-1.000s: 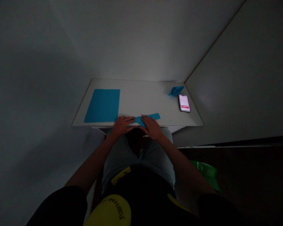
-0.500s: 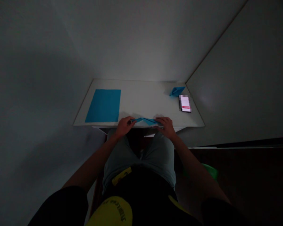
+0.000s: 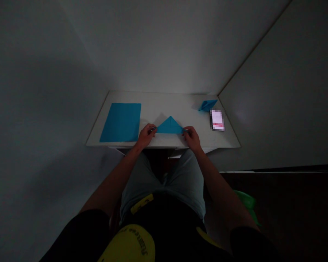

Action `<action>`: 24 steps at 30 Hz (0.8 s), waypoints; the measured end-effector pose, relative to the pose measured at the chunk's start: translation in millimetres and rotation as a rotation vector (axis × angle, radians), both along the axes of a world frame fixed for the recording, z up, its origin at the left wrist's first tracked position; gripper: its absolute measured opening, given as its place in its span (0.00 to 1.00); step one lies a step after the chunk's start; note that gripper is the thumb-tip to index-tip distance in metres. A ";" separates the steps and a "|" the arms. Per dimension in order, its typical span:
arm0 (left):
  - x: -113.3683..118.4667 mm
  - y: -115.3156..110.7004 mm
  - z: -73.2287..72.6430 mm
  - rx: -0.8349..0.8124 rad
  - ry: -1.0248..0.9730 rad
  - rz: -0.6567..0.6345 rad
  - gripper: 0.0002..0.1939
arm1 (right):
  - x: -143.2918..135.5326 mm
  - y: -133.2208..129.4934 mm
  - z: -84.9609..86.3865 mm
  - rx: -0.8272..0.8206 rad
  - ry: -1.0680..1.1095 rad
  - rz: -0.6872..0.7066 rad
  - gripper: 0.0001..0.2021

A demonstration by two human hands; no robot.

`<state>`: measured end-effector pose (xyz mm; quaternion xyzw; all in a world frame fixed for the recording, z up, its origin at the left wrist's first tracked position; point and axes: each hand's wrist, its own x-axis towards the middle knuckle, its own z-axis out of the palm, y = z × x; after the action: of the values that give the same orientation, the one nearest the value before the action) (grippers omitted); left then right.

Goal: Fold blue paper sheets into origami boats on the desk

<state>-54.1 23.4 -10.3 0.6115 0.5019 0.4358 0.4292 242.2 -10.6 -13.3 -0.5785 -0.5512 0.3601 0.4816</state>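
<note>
A folded sheet of blue paper is spread between my hands over the white table, its peak pointing away from me and its long edge towards me. A crease line runs down from the peak. My left hand pinches its left corner, fingers closed. At the opposite corner, my right hand grips the paper between thumb and fingers. Just left of my left hand lies a flat blue sheet.
On the white table, a folded blue paper piece sits at the back right, beside a phone-like object with a blurred screen. Walls stand behind the table and at its sides. Something green is low on the right.
Both hands have moved forward from the table's front edge. The folded paper, earlier seen nearly edge-on, now shows its broad triangular face.
</note>
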 end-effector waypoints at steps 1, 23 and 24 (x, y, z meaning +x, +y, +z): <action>-1.4 0.0 -0.6 -0.003 0.008 -0.014 0.17 | 1.4 0.3 0.0 -0.004 -0.021 -0.003 0.23; -3.0 -5.1 4.0 -0.013 0.069 0.043 0.17 | 4.8 -6.2 0.3 -0.040 -0.049 -0.011 0.31; -3.1 -5.1 3.7 -0.011 0.069 0.041 0.18 | 4.7 -6.4 0.1 -0.041 -0.053 -0.014 0.30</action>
<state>-57.2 18.4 -6.6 0.6134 0.5313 0.4204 0.4058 246.9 -17.0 -13.2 -0.6012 -0.5522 0.3525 0.4575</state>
